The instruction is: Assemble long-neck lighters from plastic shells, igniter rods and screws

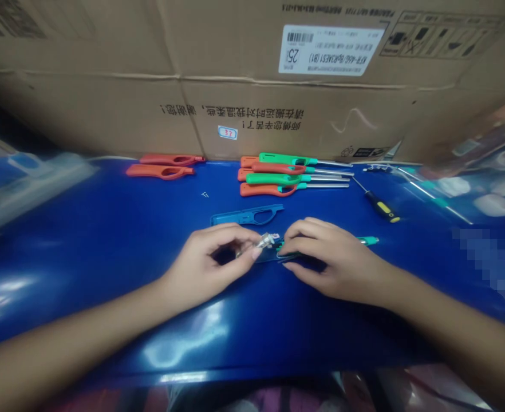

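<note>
While the left hand (212,258) pinches a small clear-and-metallic part (264,242) between thumb and forefinger, its pale end pokes out past those fingertips toward the right hand (336,256). Just below that part, between the two sets of fingers, lies a dark blue casing half (264,257), partly covered by both hands. The right hand's fingers are curled downward, thumb tip close to the forefinger, at the casing's near end, where some green shows; whether they press on it or only rest there I cannot tell. Past the right knuckles, a teal tip (368,241) sticks out. Just beyond the left fingers, a separate blue casing half (230,218) lies on the blue counter (106,246). Farther beyond the fingers of both hands, orange and green lighters (273,179) with silver tubes lie stacked, and to the left of them, well apart from the left fingers, are orange casings (149,170). Beyond and to the right of the right fingers lies a black-and-yellow screwdriver (382,208), and a cardboard box (127,123) stands behind everything
</note>
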The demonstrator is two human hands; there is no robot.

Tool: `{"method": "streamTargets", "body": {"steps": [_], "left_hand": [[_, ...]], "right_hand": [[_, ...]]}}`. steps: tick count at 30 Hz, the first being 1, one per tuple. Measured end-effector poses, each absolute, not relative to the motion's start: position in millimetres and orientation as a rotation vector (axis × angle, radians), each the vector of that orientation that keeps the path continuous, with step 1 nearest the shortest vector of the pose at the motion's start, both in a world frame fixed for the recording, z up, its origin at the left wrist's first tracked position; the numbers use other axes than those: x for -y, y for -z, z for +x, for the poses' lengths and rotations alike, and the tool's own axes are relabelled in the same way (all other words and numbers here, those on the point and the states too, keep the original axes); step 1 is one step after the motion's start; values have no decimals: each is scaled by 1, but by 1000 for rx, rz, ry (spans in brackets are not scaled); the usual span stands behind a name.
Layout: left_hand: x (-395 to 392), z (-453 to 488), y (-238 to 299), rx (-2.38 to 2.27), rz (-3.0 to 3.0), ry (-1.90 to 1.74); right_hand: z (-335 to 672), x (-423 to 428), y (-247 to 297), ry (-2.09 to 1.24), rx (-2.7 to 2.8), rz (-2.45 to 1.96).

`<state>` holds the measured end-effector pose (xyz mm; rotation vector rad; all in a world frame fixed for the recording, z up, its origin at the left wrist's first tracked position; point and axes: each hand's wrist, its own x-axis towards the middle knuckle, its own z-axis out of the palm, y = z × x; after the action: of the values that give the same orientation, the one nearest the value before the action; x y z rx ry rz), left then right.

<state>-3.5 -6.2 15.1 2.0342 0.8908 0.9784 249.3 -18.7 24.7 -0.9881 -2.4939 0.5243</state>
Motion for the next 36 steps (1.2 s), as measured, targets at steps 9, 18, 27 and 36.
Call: {"method": "streamTargets", "body": {"steps": [9, 18, 27, 36], "left_hand": [[5, -4, -9, -865, 1961, -805], [1, -5, -3, -918, 1869, -788], [-2, -6, 0, -916, 1824, -782], [0, -6, -1, -908, 1902, -738]], "right_hand": [[250, 13, -19, -863, 2348, -1028], [249, 11, -18, -1409, 1878, -1258], [251, 2, -12, -1681, 1695, -1182], [251, 4, -12, -1605, 1800, -1158]]}}
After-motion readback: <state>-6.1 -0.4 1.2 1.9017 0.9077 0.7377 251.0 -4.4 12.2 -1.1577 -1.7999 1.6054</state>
